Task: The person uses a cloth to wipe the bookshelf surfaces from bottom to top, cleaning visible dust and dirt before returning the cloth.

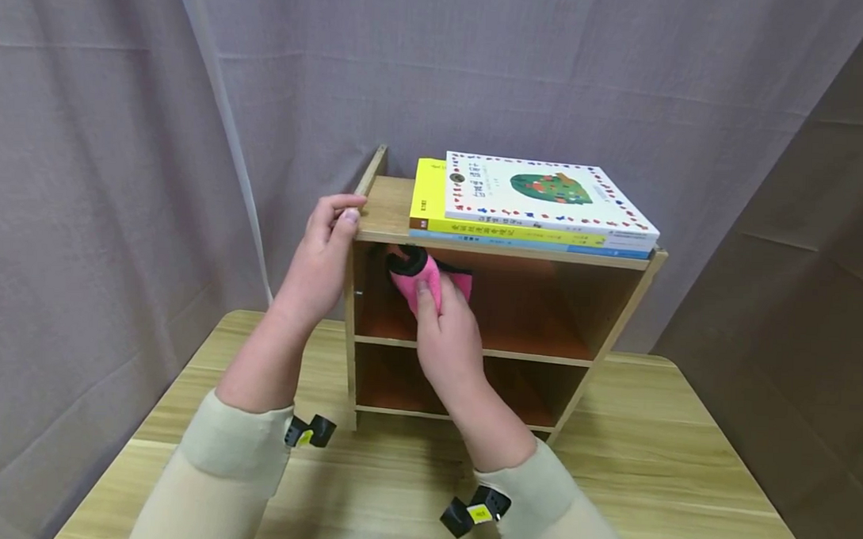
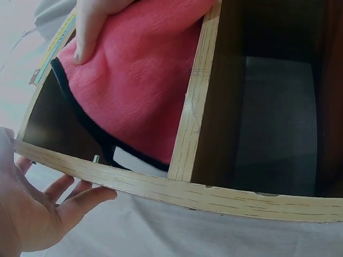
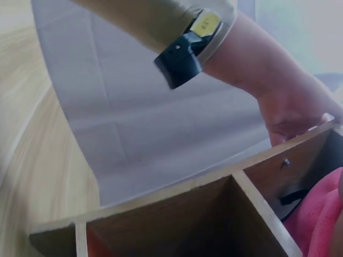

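Note:
A pink cloth with black edging is bunched inside the upper compartment of a small wooden shelf. My right hand grips it, thumb on the near side, close to the compartment's left wall. In the left wrist view the cloth spreads across that compartment, and its black edge reaches the side panel. My left hand rests on the shelf's upper left corner, its fingertips on the top edge. Seen from the left wrist, the left hand lies along the outside of the side panel.
Books are stacked on the shelf top: a white one over a yellow one, with a blue edge below. A small metal peg sticks out of the inner side wall. The shelf stands on a wooden table before grey curtains.

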`<state>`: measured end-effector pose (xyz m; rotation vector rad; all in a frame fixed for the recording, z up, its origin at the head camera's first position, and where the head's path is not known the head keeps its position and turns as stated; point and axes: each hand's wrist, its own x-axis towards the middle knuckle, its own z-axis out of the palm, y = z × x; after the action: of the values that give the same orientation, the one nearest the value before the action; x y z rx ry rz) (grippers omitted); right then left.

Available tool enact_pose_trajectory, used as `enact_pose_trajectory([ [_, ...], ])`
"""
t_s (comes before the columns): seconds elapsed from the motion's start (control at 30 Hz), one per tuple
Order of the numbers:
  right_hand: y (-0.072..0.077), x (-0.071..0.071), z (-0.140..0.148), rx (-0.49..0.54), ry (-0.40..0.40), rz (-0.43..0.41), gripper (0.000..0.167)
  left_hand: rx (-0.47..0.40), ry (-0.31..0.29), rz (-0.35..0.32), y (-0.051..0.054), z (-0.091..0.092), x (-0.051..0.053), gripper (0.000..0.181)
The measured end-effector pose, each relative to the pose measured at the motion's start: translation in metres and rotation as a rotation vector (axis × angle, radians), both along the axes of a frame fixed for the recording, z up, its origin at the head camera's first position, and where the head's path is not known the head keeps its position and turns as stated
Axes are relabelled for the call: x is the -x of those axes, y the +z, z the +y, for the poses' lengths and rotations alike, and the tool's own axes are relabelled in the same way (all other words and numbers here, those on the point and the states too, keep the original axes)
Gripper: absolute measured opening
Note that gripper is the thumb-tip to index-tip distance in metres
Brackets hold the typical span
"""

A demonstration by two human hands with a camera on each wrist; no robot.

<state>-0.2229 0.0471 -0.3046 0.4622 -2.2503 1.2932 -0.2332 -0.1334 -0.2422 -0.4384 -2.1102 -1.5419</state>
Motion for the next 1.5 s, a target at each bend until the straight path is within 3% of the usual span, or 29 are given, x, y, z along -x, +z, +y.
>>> enact_pose_trajectory([
  [0.2, 0.003, 0.003, -0.012, 0.245, 0.148, -0.041, 0.039, -0.001, -0.006, 0.013, 0.0, 0.0, 0.001, 0.041],
  [0.43, 0.009, 0.003, -0.032, 0.6, 0.438, -0.076, 0.045, -0.007, 0.001, 0.014, 0.0, 0.0, 0.0, 0.04],
  [0.6, 0.009, 0.0, -0.045, 0.629, 0.389, -0.108, 0.045, -0.013, 0.003, 0.025, -0.001, 0.0, 0.0, 0.039],
  [0.83, 0.009, -0.002, -0.058, 0.71, 0.497, -0.138, 0.046, -0.012, 0.003, 0.021, -0.002, 0.001, 0.0, 0.041],
  [1.1, 0.006, -0.001, -0.058, 0.463, 0.394, -0.123, 0.044, -0.003, 0.003, 0.013, -0.001, 0.001, -0.002, 0.041],
  [1.27, 0.002, 0.003, -0.054, 0.294, 0.431, -0.058, 0.056, 0.005, 0.02, 0.011, 0.0, 0.001, -0.002, 0.041],
  [1.4, 0.0, 0.007, -0.052, 0.156, 0.495, 0.011, 0.055, 0.01, 0.029, 0.006, 0.0, 0.001, -0.002, 0.041],
  [1.5, -0.002, 0.01, -0.049, 0.044, 0.506, 0.032, 0.075, 0.012, 0.027, 0.005, 0.0, 0.001, -0.002, 0.041],
])
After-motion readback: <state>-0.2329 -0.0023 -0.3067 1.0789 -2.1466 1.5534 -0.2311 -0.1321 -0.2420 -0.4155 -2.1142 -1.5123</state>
